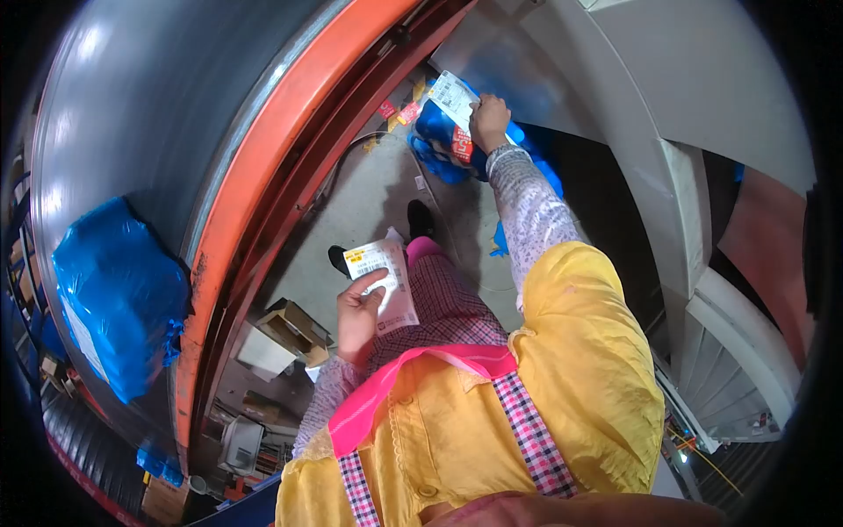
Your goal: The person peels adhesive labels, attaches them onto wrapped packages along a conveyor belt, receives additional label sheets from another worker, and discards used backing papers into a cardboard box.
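My left hand (360, 318) is closed on a white printed label sheet (383, 279) with a yellow strip and barcodes, held over my lap. Farther forward, my right hand (490, 123) reaches to a blue plastic-wrapped parcel (439, 158). Its fingers are closed on the edge of a second white label (454, 98), which lies over the top of that parcel. A red-and-white sticker shows on the parcel just below this hand.
Left of me runs a dark belt (167, 97) with an orange metal edge (255, 123); a blue bag (121, 299) lies on it. An open cardboard box (294, 329) stands on the floor. Grey panels (606, 79) rise at the right.
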`<control>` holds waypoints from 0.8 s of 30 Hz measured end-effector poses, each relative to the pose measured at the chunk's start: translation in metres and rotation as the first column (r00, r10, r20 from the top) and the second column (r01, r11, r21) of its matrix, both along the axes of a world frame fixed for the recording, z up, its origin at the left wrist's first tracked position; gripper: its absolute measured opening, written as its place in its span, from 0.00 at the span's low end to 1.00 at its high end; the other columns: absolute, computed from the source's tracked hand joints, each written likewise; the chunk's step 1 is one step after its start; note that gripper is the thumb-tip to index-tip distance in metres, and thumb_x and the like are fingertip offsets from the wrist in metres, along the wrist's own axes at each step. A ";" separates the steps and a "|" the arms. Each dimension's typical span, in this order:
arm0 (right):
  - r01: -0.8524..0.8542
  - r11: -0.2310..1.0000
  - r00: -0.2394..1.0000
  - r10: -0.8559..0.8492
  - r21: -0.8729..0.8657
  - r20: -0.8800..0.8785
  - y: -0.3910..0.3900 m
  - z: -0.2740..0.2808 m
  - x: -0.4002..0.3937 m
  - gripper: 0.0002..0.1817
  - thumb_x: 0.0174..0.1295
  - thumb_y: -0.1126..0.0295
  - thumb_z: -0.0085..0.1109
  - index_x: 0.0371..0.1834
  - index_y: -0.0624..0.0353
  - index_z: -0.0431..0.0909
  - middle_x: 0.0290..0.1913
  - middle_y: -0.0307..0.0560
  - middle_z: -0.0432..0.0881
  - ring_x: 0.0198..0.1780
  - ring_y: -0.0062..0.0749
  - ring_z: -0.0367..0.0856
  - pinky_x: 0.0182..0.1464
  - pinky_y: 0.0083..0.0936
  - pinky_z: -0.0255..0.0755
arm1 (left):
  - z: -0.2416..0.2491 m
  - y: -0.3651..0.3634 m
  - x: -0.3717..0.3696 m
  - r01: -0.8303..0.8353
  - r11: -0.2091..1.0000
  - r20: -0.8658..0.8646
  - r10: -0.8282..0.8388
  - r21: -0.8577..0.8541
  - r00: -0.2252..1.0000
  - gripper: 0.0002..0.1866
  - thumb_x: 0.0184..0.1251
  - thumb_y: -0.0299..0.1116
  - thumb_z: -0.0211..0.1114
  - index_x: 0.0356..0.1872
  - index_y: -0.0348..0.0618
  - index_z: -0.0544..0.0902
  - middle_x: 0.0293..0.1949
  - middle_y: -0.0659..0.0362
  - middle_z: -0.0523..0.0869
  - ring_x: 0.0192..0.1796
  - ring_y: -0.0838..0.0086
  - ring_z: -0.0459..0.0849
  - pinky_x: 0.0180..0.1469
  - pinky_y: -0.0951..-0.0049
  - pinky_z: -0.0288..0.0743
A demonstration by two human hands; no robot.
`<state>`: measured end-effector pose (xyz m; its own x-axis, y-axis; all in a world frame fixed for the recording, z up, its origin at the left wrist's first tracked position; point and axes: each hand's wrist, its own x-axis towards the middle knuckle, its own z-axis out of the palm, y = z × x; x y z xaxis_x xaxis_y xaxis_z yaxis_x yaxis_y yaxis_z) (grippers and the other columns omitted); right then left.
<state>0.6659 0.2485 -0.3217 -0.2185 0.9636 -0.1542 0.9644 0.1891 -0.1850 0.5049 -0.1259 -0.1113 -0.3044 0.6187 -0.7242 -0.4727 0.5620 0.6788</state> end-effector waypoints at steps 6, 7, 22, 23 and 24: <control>0.063 0.996 0.910 -0.033 0.060 -0.413 -0.018 0.070 0.057 0.13 0.58 0.62 0.55 0.29 0.61 0.82 0.30 0.61 0.79 0.37 0.58 0.79 0.40 0.43 0.73 | 0.037 0.035 -0.022 0.107 0.992 -0.004 -0.107 0.069 0.994 0.15 0.59 0.21 0.54 0.48 0.35 0.80 0.47 0.55 0.83 0.44 0.75 0.81 0.47 0.78 0.73; 0.124 0.992 0.878 -0.102 0.017 -0.467 -0.026 0.087 0.067 0.13 0.58 0.62 0.55 0.30 0.61 0.82 0.30 0.62 0.79 0.37 0.58 0.79 0.39 0.42 0.73 | 0.032 0.039 -0.024 0.093 0.989 0.015 -0.095 0.116 0.995 0.17 0.59 0.20 0.54 0.50 0.36 0.79 0.46 0.56 0.82 0.44 0.74 0.81 0.48 0.77 0.73; 0.451 0.806 0.717 -0.583 -0.383 -0.382 -0.294 0.265 0.179 0.08 0.59 0.74 0.60 0.38 0.68 0.79 0.32 0.37 0.81 0.34 0.18 0.75 0.38 0.20 0.71 | -0.284 0.294 0.075 0.378 0.827 -0.335 -0.247 0.416 0.909 0.54 0.43 0.25 0.70 0.71 0.33 0.45 0.48 0.48 0.83 0.47 0.63 0.83 0.50 0.72 0.75; 0.396 0.768 0.590 -0.633 -0.504 -0.501 -0.311 0.265 0.180 0.08 0.58 0.75 0.61 0.38 0.68 0.79 0.33 0.38 0.81 0.35 0.17 0.75 0.39 0.19 0.71 | -0.284 0.299 0.077 0.457 0.800 -0.484 -0.244 0.389 0.840 0.53 0.41 0.26 0.72 0.70 0.32 0.48 0.45 0.47 0.83 0.47 0.61 0.82 0.50 0.69 0.75; 0.376 0.707 0.521 -0.696 -0.599 -0.495 -0.326 0.264 0.176 0.08 0.58 0.75 0.61 0.37 0.68 0.79 0.34 0.38 0.82 0.35 0.18 0.76 0.39 0.18 0.71 | -0.295 0.302 0.074 0.511 0.783 -0.588 -0.238 0.354 0.773 0.51 0.41 0.28 0.72 0.69 0.31 0.52 0.44 0.46 0.83 0.47 0.59 0.81 0.49 0.67 0.74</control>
